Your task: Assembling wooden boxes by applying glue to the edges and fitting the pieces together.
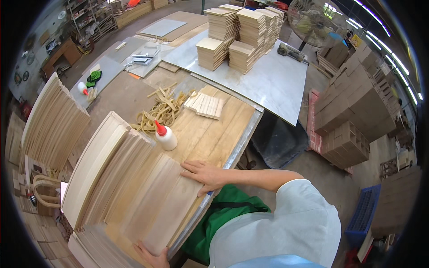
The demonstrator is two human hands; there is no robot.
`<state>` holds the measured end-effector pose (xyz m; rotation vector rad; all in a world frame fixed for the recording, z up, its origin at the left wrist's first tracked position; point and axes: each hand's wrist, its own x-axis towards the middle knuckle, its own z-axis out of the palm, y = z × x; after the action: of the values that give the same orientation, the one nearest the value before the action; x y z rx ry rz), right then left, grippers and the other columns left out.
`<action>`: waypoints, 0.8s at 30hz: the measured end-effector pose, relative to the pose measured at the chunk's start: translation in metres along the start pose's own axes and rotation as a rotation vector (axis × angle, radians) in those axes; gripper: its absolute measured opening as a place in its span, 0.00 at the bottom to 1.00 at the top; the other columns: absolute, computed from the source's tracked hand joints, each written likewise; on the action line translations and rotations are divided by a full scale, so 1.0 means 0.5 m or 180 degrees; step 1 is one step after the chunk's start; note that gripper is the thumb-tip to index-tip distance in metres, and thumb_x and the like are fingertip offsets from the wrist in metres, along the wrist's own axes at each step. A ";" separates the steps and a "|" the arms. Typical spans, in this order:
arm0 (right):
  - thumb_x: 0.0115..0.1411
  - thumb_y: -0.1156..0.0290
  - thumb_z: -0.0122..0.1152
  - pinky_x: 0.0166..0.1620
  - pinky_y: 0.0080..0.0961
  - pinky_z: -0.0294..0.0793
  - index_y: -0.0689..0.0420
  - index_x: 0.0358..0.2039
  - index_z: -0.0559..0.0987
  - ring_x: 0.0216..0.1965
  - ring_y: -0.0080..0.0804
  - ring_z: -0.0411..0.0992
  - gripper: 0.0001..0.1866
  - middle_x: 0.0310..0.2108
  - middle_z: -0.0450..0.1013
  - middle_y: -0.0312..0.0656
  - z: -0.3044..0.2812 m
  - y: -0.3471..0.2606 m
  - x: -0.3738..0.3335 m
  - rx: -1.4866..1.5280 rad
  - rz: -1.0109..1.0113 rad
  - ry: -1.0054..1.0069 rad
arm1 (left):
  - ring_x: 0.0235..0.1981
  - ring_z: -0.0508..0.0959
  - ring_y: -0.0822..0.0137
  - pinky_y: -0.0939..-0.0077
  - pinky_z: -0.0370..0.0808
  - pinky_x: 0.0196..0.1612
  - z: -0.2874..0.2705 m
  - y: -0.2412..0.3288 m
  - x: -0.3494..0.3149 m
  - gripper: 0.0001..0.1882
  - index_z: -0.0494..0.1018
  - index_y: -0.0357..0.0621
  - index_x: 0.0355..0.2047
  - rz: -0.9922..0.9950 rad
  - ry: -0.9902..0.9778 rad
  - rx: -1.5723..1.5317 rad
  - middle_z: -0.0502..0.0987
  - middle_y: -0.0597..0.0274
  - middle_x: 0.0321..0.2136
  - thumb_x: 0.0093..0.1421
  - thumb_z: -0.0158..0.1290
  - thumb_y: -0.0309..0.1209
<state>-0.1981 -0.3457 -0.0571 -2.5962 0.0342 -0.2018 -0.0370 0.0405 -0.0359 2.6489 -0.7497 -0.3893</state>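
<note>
Just below the red-tipped white bottle (167, 139), pale wooden panel (154, 203): lies flat, lengthwise along the metal edging (245, 140).
Right hand (203, 174): rests palm down on the panel's end nearer the bottle, with fingers stretched and slightly apart.
Left hand (152, 255): touches the panel's end farther from the bottle, with thumb spread away; runs partly out of view, so cannot tell whether gripping.
Stacked panels (100, 163): pack closely together, left of and below the bottle.
Tan bands (165, 109): lie in a loose tangle just beyond the bottle.
Small wood strips (205, 106): sit on the bench top (223, 134), beyond the bottle and to its right.
Grey sheet (281, 89): lies well beyond the bottle; carries piles of short boards (222, 27).
Dark tub (279, 140): sits right of the bottle, past the edging.
</note>
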 end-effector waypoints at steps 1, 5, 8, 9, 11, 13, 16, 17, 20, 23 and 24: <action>0.38 0.57 0.72 0.64 0.45 0.47 0.62 0.62 0.54 0.65 0.56 0.45 0.54 0.63 0.46 0.62 -0.003 -0.001 0.002 -0.0012 0.0011 0.0001 | 0.66 0.43 0.43 0.54 0.44 0.66 0.010 -0.016 0.003 0.56 0.50 0.43 0.65 0.0013 -0.0004 -0.0010 0.47 0.37 0.64 0.39 0.64 0.50; 0.39 0.55 0.72 0.64 0.45 0.47 0.62 0.62 0.54 0.65 0.55 0.45 0.53 0.63 0.47 0.62 -0.010 0.000 0.008 -0.0008 0.0000 0.0002 | 0.66 0.43 0.43 0.54 0.43 0.66 0.038 -0.054 0.016 0.58 0.49 0.44 0.65 0.0108 0.0165 -0.0228 0.45 0.37 0.64 0.37 0.66 0.50; 0.42 0.52 0.69 0.64 0.45 0.47 0.62 0.61 0.55 0.65 0.54 0.45 0.51 0.63 0.47 0.61 -0.017 -0.003 0.014 -0.0107 -0.0036 -0.0041 | 0.65 0.45 0.43 0.54 0.45 0.66 0.051 -0.081 0.019 0.58 0.50 0.44 0.65 0.0148 0.0152 -0.0124 0.46 0.37 0.64 0.37 0.66 0.52; 0.45 0.49 0.66 0.64 0.44 0.47 0.62 0.61 0.55 0.65 0.54 0.46 0.50 0.63 0.48 0.60 -0.020 -0.004 0.014 -0.0190 -0.0042 -0.0070 | 0.65 0.46 0.43 0.54 0.46 0.66 0.057 -0.090 0.020 0.58 0.51 0.44 0.64 0.0256 0.0179 -0.0045 0.46 0.38 0.64 0.37 0.66 0.53; 0.49 0.46 0.61 0.63 0.44 0.48 0.63 0.61 0.56 0.65 0.53 0.47 0.47 0.63 0.49 0.59 -0.012 -0.006 0.012 -0.0294 -0.0003 0.0009 | 0.64 0.47 0.39 0.52 0.47 0.65 0.023 -0.037 0.022 0.54 0.52 0.38 0.63 0.0357 0.0253 -0.0326 0.46 0.33 0.63 0.39 0.65 0.47; 0.53 0.43 0.56 0.63 0.44 0.49 0.63 0.60 0.57 0.64 0.52 0.48 0.44 0.63 0.50 0.58 -0.002 -0.011 0.014 -0.0402 0.0007 0.0102 | 0.63 0.48 0.35 0.50 0.47 0.64 0.011 -0.012 0.011 0.51 0.53 0.33 0.61 0.0453 0.0357 -0.0600 0.45 0.28 0.62 0.41 0.65 0.42; 0.59 0.42 0.47 0.62 0.42 0.51 0.63 0.59 0.60 0.63 0.49 0.51 0.39 0.62 0.53 0.55 0.015 -0.018 0.020 -0.0685 0.0171 0.0234 | 0.62 0.49 0.35 0.51 0.48 0.64 0.013 -0.017 0.009 0.50 0.54 0.36 0.61 0.0010 0.0198 -0.1171 0.47 0.30 0.62 0.39 0.65 0.38; 0.60 0.44 0.47 0.61 0.42 0.53 0.63 0.58 0.61 0.63 0.48 0.53 0.37 0.62 0.54 0.53 0.022 -0.014 0.017 -0.0633 0.0239 0.0280 | 0.63 0.49 0.35 0.50 0.48 0.64 0.002 -0.011 0.013 0.50 0.54 0.37 0.61 -0.0041 0.0113 -0.0896 0.47 0.30 0.62 0.39 0.65 0.38; 0.61 0.46 0.46 0.60 0.40 0.55 0.62 0.57 0.63 0.62 0.45 0.55 0.34 0.61 0.56 0.51 0.025 -0.024 0.021 -0.0657 0.0299 0.0317 | 0.62 0.48 0.34 0.48 0.50 0.63 0.002 -0.020 0.018 0.52 0.55 0.40 0.62 -0.0146 0.0077 -0.0696 0.47 0.30 0.61 0.37 0.67 0.40; 0.61 0.47 0.48 0.60 0.39 0.55 0.62 0.57 0.63 0.62 0.44 0.56 0.34 0.62 0.56 0.50 0.012 -0.025 0.021 -0.0578 0.0448 0.0290 | 0.62 0.49 0.32 0.44 0.52 0.61 0.018 -0.029 0.024 0.53 0.56 0.41 0.61 -0.0045 0.0103 -0.0854 0.48 0.28 0.60 0.36 0.68 0.44; 0.61 0.47 0.48 0.60 0.39 0.55 0.62 0.57 0.63 0.62 0.44 0.56 0.34 0.62 0.56 0.50 0.012 -0.028 0.026 -0.0575 0.0423 0.0245 | 0.61 0.50 0.32 0.43 0.53 0.60 0.020 -0.036 0.018 0.54 0.56 0.41 0.61 -0.0032 0.0167 -0.0730 0.48 0.27 0.60 0.36 0.68 0.46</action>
<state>-0.1848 -0.3316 -0.0533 -2.7519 0.2633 -0.2609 -0.0250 0.0473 -0.0539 2.4390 -0.6351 -0.3824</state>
